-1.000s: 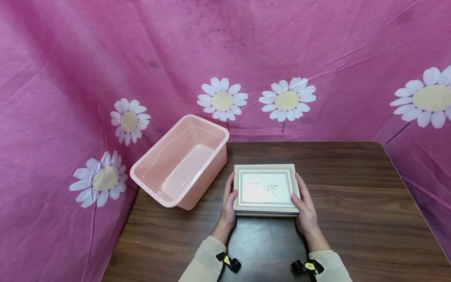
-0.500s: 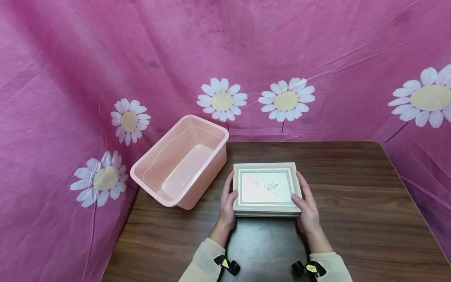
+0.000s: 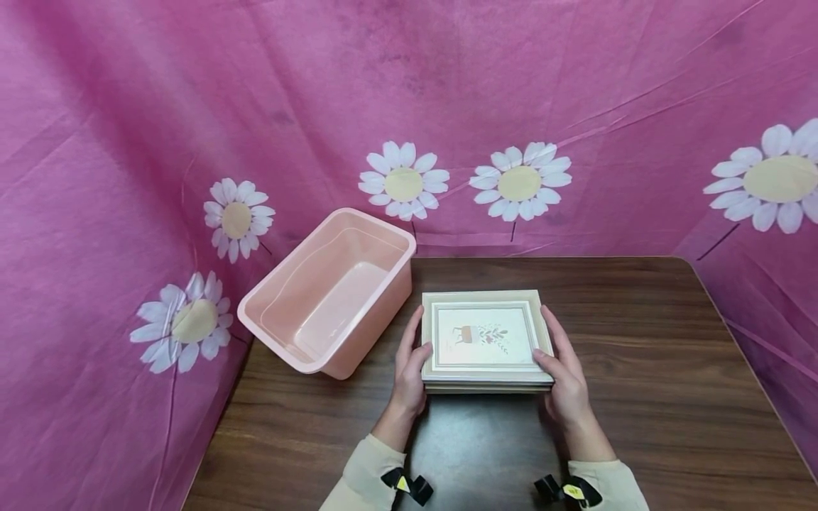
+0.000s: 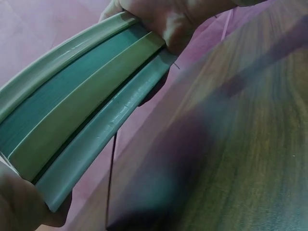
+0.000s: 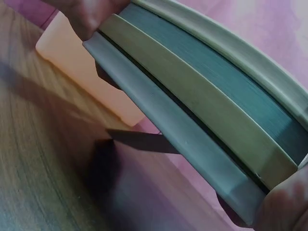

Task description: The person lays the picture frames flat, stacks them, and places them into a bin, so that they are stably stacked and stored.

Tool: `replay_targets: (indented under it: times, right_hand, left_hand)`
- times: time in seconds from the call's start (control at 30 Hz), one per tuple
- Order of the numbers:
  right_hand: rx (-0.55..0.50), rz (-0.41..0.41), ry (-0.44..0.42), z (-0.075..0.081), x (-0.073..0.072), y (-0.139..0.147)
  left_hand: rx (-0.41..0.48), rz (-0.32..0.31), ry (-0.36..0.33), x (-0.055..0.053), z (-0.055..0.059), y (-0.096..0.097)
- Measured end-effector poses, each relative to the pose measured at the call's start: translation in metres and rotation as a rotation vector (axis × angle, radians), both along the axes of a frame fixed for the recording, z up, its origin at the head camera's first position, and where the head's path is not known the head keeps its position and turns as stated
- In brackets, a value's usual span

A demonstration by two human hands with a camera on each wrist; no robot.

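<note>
Both hands hold a cream picture frame [image 3: 482, 344] by its two short sides, above the table. A printed plant motif faces up under its ridged border. My left hand [image 3: 409, 380] grips the left side, thumb on the near edge. My right hand [image 3: 569, 390] grips the right side, thumb on the border. From below, the right wrist view shows a thick layered edge [image 5: 192, 96] in pale and dark green bands, and a dark flap [image 5: 144, 141] hanging underneath. I cannot tell whether this is one thick frame or frames stacked together.
A pink plastic bin [image 3: 386, 294] stands left of the frame at the back of the brown wooden table [image 3: 639, 341], with no contents visible. Pink cloth [image 3: 307, 106] printed with daisies hangs around the table. Dark wrist straps [image 3: 409, 484] sit over the cream sleeves.
The frame has come slightly up and closer to the head camera, the hands moving with it. Glare has left the picture, so its motif shows more clearly. The bin stays in place.
</note>
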State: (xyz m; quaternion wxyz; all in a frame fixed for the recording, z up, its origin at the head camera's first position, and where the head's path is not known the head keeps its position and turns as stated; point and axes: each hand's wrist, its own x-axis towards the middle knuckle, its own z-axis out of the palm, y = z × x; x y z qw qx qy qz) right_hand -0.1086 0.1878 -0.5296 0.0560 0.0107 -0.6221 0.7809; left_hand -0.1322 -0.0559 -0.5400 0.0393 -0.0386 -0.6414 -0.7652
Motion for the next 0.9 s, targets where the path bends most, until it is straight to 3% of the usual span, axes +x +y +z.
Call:
replay_targets:
  times: [0.6, 0.73, 0.9]
  right_hand:
    - [-0.013, 0.014, -0.025, 0.041, 0.006, -0.004]
    - [-0.012, 0.016, -0.027, 0.041, 0.005, -0.004]
    - [-0.021, 0.020, -0.024, 0.033, 0.005, -0.005]
  left_hand:
    - [-0.017, -0.007, 0.046, 0.005, 0.037, -0.008]
    - [-0.026, -0.002, 0.061, 0.004, 0.039, -0.009]
    - [-0.044, 0.003, 0.020, 0.005, 0.033, -0.009]
